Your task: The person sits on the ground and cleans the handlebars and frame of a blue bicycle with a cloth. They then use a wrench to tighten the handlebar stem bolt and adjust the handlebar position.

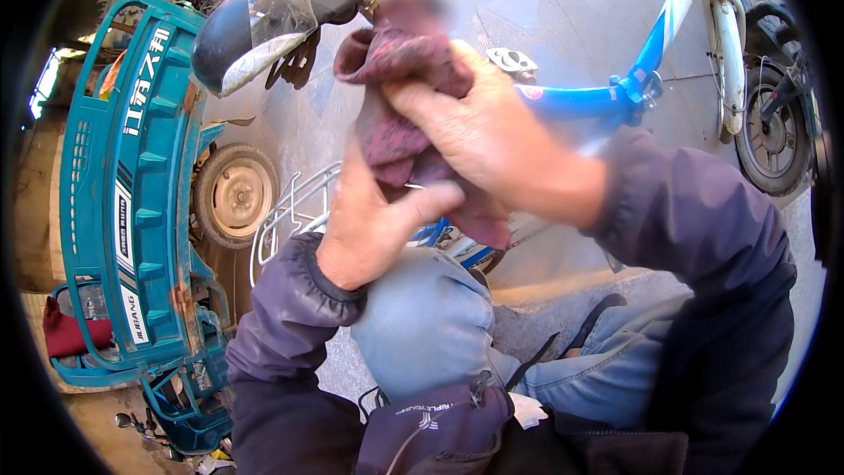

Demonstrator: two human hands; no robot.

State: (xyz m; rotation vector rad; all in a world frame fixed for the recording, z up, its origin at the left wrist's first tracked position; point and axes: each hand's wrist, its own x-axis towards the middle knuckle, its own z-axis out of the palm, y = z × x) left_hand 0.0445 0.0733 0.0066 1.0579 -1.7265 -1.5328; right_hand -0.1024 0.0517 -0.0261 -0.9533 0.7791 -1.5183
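Note:
A crumpled maroon patterned cloth (404,57) is bunched between my two hands in the upper middle. My right hand (466,127) grips it, with thumb and fingers closed on the fabric. Below and to the left, my left hand (374,220) also grips the cloth, its thumb across the lower folds and its other fingers mostly hidden behind it. Behind the cloth lies a blue and white bicycle frame (571,101). A white wire rack (272,215) is beside my left hand. The top of the cloth is blurred.
A teal cargo tricycle (123,211) stands at left with its wheel (238,193). A scooter with a silver-black body (251,35) is at upper left, another wheel (772,132) at far right. The floor is grey tile (519,9). My jeans-clad knee (422,308) is below my hands.

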